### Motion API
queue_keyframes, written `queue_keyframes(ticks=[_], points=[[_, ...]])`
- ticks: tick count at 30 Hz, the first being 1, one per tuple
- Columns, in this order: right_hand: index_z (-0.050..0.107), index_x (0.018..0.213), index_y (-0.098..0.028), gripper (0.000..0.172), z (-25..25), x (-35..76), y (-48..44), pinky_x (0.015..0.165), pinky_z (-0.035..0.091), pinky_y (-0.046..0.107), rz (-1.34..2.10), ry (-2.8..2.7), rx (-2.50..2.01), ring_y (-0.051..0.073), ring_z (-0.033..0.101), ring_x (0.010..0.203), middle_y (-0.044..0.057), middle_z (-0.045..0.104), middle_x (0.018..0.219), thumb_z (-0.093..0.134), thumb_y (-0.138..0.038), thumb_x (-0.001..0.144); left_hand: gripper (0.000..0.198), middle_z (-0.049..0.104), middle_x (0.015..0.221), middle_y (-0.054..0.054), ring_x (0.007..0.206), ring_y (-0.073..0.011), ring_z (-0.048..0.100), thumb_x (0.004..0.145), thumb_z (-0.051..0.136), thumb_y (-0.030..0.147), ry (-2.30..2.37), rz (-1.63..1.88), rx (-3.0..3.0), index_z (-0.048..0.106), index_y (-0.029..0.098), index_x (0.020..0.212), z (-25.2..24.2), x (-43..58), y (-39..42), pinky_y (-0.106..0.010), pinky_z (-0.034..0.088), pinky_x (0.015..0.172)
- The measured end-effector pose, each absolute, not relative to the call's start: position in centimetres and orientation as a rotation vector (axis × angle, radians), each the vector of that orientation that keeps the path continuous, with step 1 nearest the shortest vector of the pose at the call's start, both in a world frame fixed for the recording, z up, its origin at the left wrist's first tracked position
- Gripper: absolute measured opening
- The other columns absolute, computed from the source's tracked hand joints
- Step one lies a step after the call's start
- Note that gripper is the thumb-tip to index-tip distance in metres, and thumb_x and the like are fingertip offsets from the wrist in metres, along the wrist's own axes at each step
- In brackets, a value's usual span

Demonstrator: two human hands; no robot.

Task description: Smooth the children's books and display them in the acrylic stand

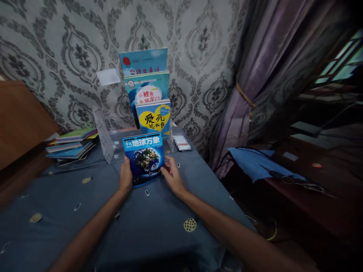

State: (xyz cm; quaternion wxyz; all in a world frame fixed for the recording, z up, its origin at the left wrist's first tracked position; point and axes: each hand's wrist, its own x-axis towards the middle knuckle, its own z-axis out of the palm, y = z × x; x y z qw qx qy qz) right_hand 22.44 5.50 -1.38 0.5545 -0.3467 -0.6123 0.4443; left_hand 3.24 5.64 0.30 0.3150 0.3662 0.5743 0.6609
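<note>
A blue book with an Earth picture on its cover (144, 158) stands tilted on the blue tablecloth (93, 211), in front of a clear acrylic tiered stand (105, 140). My left hand (125, 176) grips the book's left edge. My right hand (172, 175) holds its lower right edge with fingers curled. Behind it, three books stand stepped in the stand: one with a yellow heart (153, 118), one with a white circle (147, 90), and a blue one at the top (143, 61).
A stack of thin colourful books (72, 145) lies at the table's back left. Patterned wallpaper (56, 45) is behind, and a purple curtain (255, 75) hangs at the right. A dark side table with a blue cloth (255, 162) and cables stands to the right.
</note>
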Motion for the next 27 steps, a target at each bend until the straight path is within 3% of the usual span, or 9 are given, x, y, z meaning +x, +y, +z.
queue_keyframes(ticks=[4, 8, 13, 18, 27], points=[[0.052, 0.105, -0.023, 0.016, -1.4, 22.5, 6.0, 0.086, 0.050, 0.033, 0.969, -1.511, -0.783, 0.020, 0.061, 0.096, 0.004, 0.064, 0.100, 0.049, -0.027, 0.090, 0.052, 0.066, 0.081, -0.005, 0.085, -0.0228, 0.059, 0.084, 0.056, 0.070, 1.611, 1.658, 1.101, 0.066, 0.020, 0.073, 2.4, 2.9, 5.6, -0.030, 0.047, 0.082], [0.052, 0.107, -0.024, 0.017, -1.5, 22.6, 7.3, 0.082, 0.050, 0.032, 0.889, -1.496, -0.826, 0.020, 0.060, 0.090, 0.003, 0.063, 0.096, 0.048, -0.029, 0.091, 0.050, 0.051, 0.062, 0.001, 0.066, -0.0180, 0.045, 0.085, 0.059, 0.063, 1.446, 1.610, 1.400, 0.052, 0.022, 0.057, 5.8, 3.2, 6.1, -0.027, 0.041, 0.067], [0.050, 0.110, -0.024, 0.020, -1.0, 22.8, 9.7, 0.089, 0.049, 0.035, 0.809, -1.439, -0.845, 0.021, 0.060, 0.098, 0.005, 0.063, 0.103, 0.047, -0.029, 0.090, 0.043, 0.048, 0.061, 0.002, 0.063, -0.0159, 0.041, 0.092, 0.057, 0.049, 1.452, 1.633, 1.621, 0.051, 0.022, 0.059, 8.2, 4.5, 7.4, -0.025, 0.036, 0.064], [0.050, 0.111, -0.023, 0.022, -1.4, 23.5, 10.9, 0.091, 0.048, 0.037, 0.752, -1.430, -0.888, 0.022, 0.060, 0.100, 0.006, 0.064, 0.104, 0.046, -0.028, 0.090, 0.038, 0.051, 0.061, 0.002, 0.062, -0.0166, 0.045, 0.094, 0.054, 0.040, 1.446, 1.638, 1.638, 0.054, 0.022, 0.060, 7.3, 5.5, 8.1, -0.025, 0.036, 0.064], [0.058, 0.115, -0.023, 0.026, -2.7, 24.7, 10.9, 0.080, 0.049, 0.036, 0.675, -1.557, -0.954, 0.021, 0.060, 0.084, 0.004, 0.067, 0.095, 0.048, -0.030, 0.092, 0.042, 0.051, 0.059, 0.001, 0.061, -0.0180, 0.050, 0.092, 0.054, 0.051, 1.482, 1.618, 1.564, 0.054, 0.023, 0.060, 3.7, 5.2, 8.4, -0.028, 0.044, 0.065]])
